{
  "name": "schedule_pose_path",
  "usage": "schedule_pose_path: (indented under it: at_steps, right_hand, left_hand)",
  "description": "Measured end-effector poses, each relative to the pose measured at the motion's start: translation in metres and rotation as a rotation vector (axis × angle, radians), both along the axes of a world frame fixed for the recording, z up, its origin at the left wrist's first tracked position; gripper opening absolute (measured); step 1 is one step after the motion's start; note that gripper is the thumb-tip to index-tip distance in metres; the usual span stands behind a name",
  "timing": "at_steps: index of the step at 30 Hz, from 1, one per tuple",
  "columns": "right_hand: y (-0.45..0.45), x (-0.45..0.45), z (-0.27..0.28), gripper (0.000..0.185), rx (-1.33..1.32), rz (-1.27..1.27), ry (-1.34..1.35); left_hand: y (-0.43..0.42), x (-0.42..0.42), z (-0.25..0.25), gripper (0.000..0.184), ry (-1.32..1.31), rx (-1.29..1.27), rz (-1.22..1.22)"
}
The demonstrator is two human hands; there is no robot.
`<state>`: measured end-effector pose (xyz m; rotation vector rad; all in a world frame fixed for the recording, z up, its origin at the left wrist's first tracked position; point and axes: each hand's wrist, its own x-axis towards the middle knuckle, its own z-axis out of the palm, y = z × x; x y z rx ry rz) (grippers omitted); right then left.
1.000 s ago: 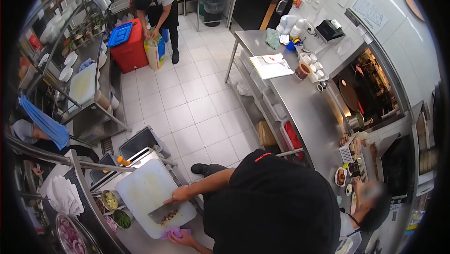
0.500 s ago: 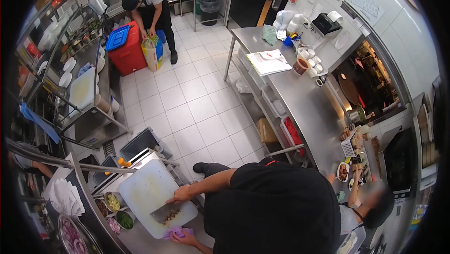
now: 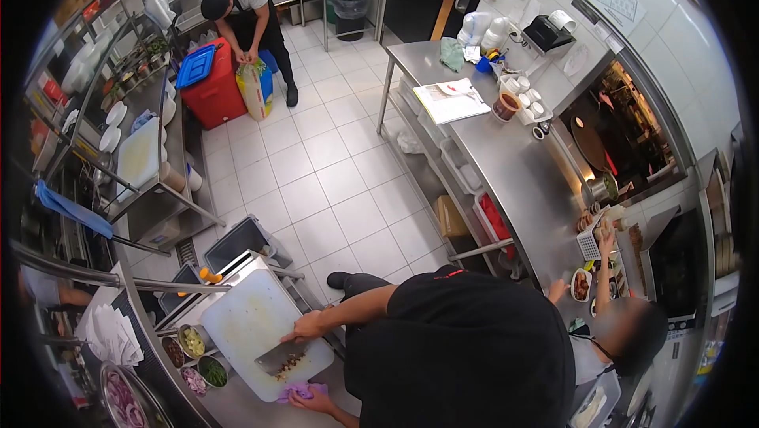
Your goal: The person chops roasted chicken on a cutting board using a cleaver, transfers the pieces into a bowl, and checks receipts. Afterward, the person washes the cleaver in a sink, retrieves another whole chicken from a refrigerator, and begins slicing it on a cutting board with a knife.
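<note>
Both hands were closed: the right hand (image 3: 307, 327) around the grip of a cleaver (image 3: 277, 358), the left hand (image 3: 316, 400) on a crumpled purple cloth (image 3: 302, 391) at the near lower corner of the cutting board (image 3: 251, 319). Small brown-red chopped bits (image 3: 291, 365) lay on the board beside the broad, flat blade. Left of the board, round containers held pale yellow pieces (image 3: 192, 341), finely cut greens (image 3: 213, 370), pink-purple bits (image 3: 194, 381) and something dark reddish-brown (image 3: 173, 351), too small to make out. Farther left, a large shiny metal bowl (image 3: 141, 387) carried purple and white onion slices (image 3: 122, 403), near loose white papers (image 3: 113, 335). White and smooth, with yellowish stains, the board rested on a metal table (image 3: 245, 412). Above it in view were a grey bin (image 3: 241, 242) and pale square floor tiles (image 3: 316, 179).
</note>
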<state>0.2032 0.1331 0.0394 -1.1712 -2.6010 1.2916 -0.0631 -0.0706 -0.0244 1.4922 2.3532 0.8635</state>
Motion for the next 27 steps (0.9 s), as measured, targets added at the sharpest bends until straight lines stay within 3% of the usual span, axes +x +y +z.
schedule_pose_path:
  at_steps: [3,6,9,13,16,22,25,27]
  right_hand:
    - [0.000,0.001,0.002,0.054,-0.002,-0.006,0.004]
    - [0.006,-0.004,0.004,0.053,0.055,0.005,0.040]
    - [0.017,-0.025,-0.001,0.049,0.083,0.014,0.067]
    - [0.036,-0.089,-0.064,0.044,0.199,-0.051,-0.020]
    - [0.042,-0.095,-0.041,0.041,0.147,-0.031,-0.072]
    - [0.030,-0.114,-0.058,0.047,0.552,-0.039,-0.262]
    - [0.031,-0.091,-0.040,0.050,0.684,0.092,-0.305]
    - [0.039,-0.065,-0.009,0.048,0.462,0.245,-0.232]
  left_hand:
    - [-0.001,-0.003,-0.004,0.060,0.015,0.020,-0.014]
    - [-0.015,0.001,-0.008,0.048,0.267,0.194,0.027]
    - [-0.014,0.013,-0.005,0.048,0.272,0.207,0.039]
    - [-0.007,0.024,0.002,0.047,0.217,0.161,0.016]
    - [-0.001,0.031,0.005,0.046,0.184,0.135,-0.010]
    - [0.024,0.063,0.012,0.045,0.125,0.097,-0.092]
    - [0.042,0.087,0.016,0.045,0.112,0.083,-0.150]
    - [0.057,0.112,0.017,0.045,0.107,0.084,-0.187]
